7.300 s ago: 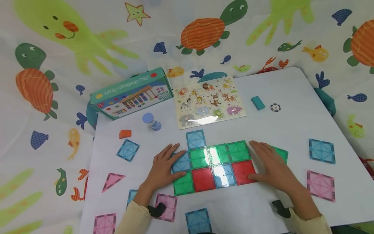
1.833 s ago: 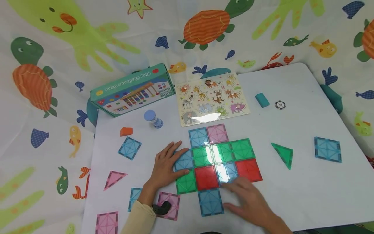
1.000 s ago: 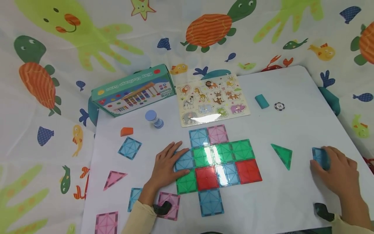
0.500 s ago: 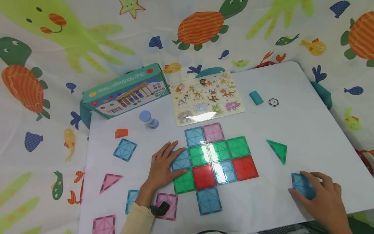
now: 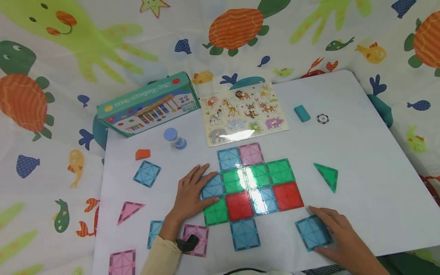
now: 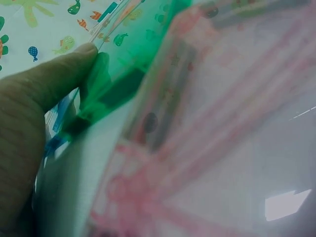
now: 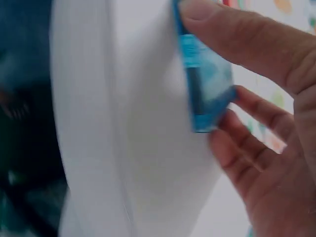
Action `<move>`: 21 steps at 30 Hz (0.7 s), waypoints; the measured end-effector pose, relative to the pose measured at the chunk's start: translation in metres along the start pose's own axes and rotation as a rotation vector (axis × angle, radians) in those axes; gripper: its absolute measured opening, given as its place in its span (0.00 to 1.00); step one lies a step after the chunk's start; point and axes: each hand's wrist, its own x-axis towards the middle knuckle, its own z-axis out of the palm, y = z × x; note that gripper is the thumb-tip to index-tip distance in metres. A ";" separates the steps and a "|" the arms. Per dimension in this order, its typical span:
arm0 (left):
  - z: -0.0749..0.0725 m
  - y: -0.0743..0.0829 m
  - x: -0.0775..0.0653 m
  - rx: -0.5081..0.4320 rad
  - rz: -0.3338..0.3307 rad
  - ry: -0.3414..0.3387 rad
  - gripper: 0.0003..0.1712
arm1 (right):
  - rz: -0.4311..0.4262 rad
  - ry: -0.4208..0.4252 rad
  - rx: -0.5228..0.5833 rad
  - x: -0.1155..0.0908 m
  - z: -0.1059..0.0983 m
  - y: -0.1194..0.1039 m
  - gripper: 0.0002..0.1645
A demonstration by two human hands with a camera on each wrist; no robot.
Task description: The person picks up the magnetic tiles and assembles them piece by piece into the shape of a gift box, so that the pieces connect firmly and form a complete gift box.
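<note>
I see right hand (image 5: 338, 233) pinching blue tile (image 5: 312, 231) | tile near lower right of tile patchwork (image 5: 254, 196), apart from it | left hand (image 5: 190, 195) spread on patchwork's left edge | step, I judge: bringing tile in; next calls for squaring edges

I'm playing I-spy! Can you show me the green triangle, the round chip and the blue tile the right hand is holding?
Green triangle (image 5: 329, 175): head view, middle of its face.
Round chip (image 5: 322, 118): head view, centre of its face.
Blue tile (image 5: 312, 231) in the right hand (image 5: 340, 236): head view, its uncovered face.
</note>
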 end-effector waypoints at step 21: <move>0.000 -0.001 -0.001 0.005 -0.034 -0.014 0.43 | -0.420 0.197 0.129 0.033 0.065 -0.061 0.33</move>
